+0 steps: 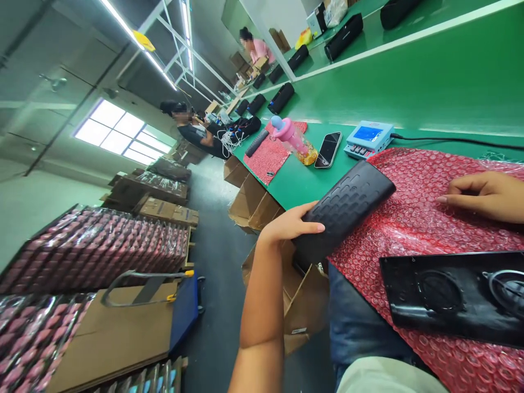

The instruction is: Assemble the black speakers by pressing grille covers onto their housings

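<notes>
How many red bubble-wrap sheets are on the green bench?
2. A large sheet lies by the right hand, under the black panel; a small sheet lies by the pink cup. More layers may be hidden underneath.

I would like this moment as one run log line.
left hand: holds black patterned case; right hand: over red bubble wrap; black panel: on wrap
</notes>
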`<move>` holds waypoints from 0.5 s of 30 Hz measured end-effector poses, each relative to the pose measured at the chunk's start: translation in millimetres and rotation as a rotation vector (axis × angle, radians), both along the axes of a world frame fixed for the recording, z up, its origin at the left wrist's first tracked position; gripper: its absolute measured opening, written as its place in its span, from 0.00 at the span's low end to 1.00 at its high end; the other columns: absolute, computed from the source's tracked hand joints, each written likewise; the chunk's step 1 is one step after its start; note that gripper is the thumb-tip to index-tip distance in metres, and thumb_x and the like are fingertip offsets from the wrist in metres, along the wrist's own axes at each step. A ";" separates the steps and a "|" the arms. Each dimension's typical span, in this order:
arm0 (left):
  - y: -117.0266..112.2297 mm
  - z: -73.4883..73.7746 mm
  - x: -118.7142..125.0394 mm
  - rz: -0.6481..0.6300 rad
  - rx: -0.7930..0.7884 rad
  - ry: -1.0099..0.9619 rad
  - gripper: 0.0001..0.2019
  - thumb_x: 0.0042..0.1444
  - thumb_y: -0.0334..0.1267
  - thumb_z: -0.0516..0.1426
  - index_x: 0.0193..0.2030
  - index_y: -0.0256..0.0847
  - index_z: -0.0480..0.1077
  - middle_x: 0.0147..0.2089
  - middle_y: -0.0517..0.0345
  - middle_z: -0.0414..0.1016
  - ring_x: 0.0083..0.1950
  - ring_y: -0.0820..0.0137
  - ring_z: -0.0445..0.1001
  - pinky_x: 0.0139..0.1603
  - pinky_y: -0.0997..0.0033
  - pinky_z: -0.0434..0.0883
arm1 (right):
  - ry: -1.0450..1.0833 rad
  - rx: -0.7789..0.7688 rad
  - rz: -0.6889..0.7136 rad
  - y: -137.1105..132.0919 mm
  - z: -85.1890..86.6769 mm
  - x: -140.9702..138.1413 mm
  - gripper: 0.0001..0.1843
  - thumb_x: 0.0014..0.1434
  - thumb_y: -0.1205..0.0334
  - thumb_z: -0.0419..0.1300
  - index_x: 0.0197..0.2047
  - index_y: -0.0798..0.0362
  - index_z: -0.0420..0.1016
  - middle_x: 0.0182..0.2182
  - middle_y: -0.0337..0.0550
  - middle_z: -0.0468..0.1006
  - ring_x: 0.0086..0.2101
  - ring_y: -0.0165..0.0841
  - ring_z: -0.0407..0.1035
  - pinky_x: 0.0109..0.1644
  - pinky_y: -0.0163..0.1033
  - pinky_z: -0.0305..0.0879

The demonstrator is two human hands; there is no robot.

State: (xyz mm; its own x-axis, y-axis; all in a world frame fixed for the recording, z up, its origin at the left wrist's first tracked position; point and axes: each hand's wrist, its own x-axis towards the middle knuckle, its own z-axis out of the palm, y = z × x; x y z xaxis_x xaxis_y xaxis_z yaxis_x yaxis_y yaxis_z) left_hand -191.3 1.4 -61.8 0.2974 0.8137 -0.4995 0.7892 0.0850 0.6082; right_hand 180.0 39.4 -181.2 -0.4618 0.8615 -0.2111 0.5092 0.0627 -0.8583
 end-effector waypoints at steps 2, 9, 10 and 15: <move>0.9 -2.6 -4.4 0.000 0.174 0.082 0.33 0.50 0.49 0.56 0.62 0.38 0.58 0.64 0.50 0.61 0.63 0.60 0.60 0.64 0.58 0.58 | -0.014 0.020 0.009 0.5 1.2 -0.2 0.39 0.38 0.18 0.49 0.16 0.50 0.58 0.16 0.39 0.58 0.19 0.31 0.54 0.23 0.40 0.53; -14.0 -17.4 7.9 0.009 0.424 0.273 0.31 0.59 0.45 0.44 0.66 0.31 0.50 0.68 0.46 0.51 0.68 0.65 0.50 0.69 0.61 0.47 | -0.047 0.069 0.032 1.3 4.9 -4.3 0.40 0.40 0.18 0.46 0.14 0.51 0.57 0.15 0.39 0.57 0.18 0.30 0.53 0.22 0.40 0.53; -12.7 -19.1 7.7 -0.018 0.405 0.266 0.34 0.57 0.48 0.47 0.67 0.31 0.48 0.69 0.45 0.48 0.69 0.63 0.48 0.69 0.61 0.46 | -0.053 0.080 0.033 1.5 4.2 -4.4 0.40 0.40 0.18 0.46 0.14 0.51 0.57 0.15 0.39 0.57 0.18 0.30 0.53 0.22 0.40 0.53; 4.1 -19.3 1.1 -0.083 0.410 0.391 0.51 0.42 0.55 0.59 0.67 0.29 0.44 0.67 0.38 0.49 0.68 0.53 0.49 0.67 0.53 0.46 | -0.077 0.167 0.048 2.8 0.4 -2.3 0.40 0.41 0.18 0.44 0.14 0.51 0.57 0.14 0.38 0.58 0.17 0.29 0.54 0.21 0.39 0.51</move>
